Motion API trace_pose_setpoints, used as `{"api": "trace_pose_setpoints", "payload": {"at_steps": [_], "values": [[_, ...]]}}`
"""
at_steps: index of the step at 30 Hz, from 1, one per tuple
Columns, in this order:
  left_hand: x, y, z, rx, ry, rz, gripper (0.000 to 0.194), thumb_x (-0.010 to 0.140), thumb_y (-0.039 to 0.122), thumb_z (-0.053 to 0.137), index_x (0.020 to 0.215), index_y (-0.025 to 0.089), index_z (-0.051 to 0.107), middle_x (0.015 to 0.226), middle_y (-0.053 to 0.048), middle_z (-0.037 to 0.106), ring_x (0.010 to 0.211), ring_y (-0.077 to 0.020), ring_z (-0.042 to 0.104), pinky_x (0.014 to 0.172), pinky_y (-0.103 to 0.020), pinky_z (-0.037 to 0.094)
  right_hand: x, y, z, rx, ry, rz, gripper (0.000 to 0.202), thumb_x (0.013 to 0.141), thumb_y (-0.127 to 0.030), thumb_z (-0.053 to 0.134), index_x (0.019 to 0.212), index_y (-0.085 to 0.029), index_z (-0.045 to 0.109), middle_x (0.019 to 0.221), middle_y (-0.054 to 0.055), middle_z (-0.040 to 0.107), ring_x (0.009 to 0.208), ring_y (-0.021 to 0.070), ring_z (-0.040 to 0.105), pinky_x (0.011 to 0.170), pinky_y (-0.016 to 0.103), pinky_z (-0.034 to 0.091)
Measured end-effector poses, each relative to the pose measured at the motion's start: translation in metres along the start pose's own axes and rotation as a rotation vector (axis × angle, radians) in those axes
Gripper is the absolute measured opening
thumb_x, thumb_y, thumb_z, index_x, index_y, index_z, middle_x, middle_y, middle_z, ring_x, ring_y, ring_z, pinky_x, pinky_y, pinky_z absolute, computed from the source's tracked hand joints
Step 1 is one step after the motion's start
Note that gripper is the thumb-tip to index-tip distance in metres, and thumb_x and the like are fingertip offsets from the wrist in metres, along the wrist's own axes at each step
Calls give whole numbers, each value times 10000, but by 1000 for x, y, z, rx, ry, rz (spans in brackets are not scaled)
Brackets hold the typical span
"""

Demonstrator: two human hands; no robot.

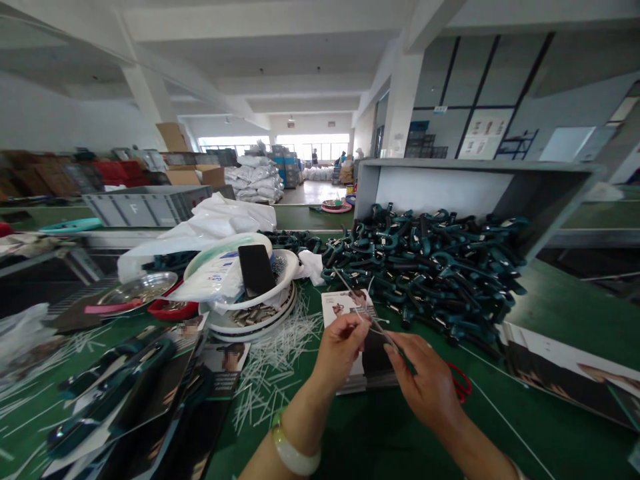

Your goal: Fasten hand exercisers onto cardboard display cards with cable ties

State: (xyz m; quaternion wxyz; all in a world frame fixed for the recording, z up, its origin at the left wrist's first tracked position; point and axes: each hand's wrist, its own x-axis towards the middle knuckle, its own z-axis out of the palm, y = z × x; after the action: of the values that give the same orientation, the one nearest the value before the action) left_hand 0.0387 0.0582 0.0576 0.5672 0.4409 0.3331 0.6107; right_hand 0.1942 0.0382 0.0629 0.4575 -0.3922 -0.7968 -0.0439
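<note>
Over a stack of printed cards [345, 303] my two hands meet. My right hand [425, 377] is closed on a thin printed card [383, 333], which is seen nearly edge-on and tilted. My left hand [343, 343] pinches a thin white cable tie [361, 315] at that card; its fingertips partly hide the tie. Beyond the hands lies a big heap of dark green hand tools with curved handles [425, 260]; their exact kind is hard to make out. Loose white cable ties [275, 367] are strewn left of my left hand.
A tipped grey bin [555, 193] backs the heap. On the left are a white basin [280, 280] with a phone [256, 270], a metal bowl [143, 290] and tools on cards [110, 380]. Red scissors handles [461, 383] and more cards [560, 367] lie to the right.
</note>
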Motion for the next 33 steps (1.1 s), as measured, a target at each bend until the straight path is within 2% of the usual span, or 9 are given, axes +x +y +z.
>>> {"api": "trace_pose_setpoints", "payload": {"at_steps": [4,8,11,16,24,28,30,33], "values": [[-2,-2,11,-179,-85,-80,378,743,546,622,790,180,542,729,26,550,434,-26,361,366,-159,180,1,2,-1,99,12,142,230,918,-279,453,1028,-174,625,930,80,667,879,181,630,773,293,511],[-7,1,8,-141,-145,-247,352,695,476,694,721,164,533,641,45,440,496,-43,332,383,-148,170,2,6,-1,131,42,245,264,921,-337,443,873,-181,649,762,53,634,757,168,626,684,257,509],[-7,6,6,-83,-180,-302,370,656,480,716,683,164,526,613,47,399,525,-57,315,389,-158,150,3,5,-1,139,35,240,287,921,-362,436,863,-182,652,784,63,643,733,169,621,660,257,507],[-6,14,6,-45,-196,-358,418,581,505,743,667,169,510,615,46,420,515,-55,307,401,-183,111,3,2,0,150,30,221,272,927,-332,428,907,-184,656,859,84,664,745,176,628,668,266,508],[-8,16,5,-17,-226,-319,439,625,535,715,675,170,476,537,73,384,451,-34,308,398,-169,144,3,2,1,105,18,157,245,929,-291,428,961,-183,645,908,89,673,803,180,639,704,277,521],[-5,12,8,12,-149,-217,505,616,610,688,671,170,446,550,86,425,367,0,302,361,-160,168,2,0,3,19,1,21,228,923,-250,435,1008,-176,633,909,85,679,852,182,638,747,298,528],[-5,7,7,55,-58,-154,536,606,640,675,662,181,403,526,91,446,330,3,311,340,-152,179,1,-2,3,-27,-15,-54,229,920,-239,441,1030,-165,627,907,87,681,858,182,635,751,302,530],[-13,2,4,112,75,-132,545,638,689,606,722,213,354,460,107,440,293,-34,376,307,-142,210,0,-4,6,-128,-51,-131,254,925,-236,421,1043,-156,631,905,98,682,849,186,632,733,300,529]]}}
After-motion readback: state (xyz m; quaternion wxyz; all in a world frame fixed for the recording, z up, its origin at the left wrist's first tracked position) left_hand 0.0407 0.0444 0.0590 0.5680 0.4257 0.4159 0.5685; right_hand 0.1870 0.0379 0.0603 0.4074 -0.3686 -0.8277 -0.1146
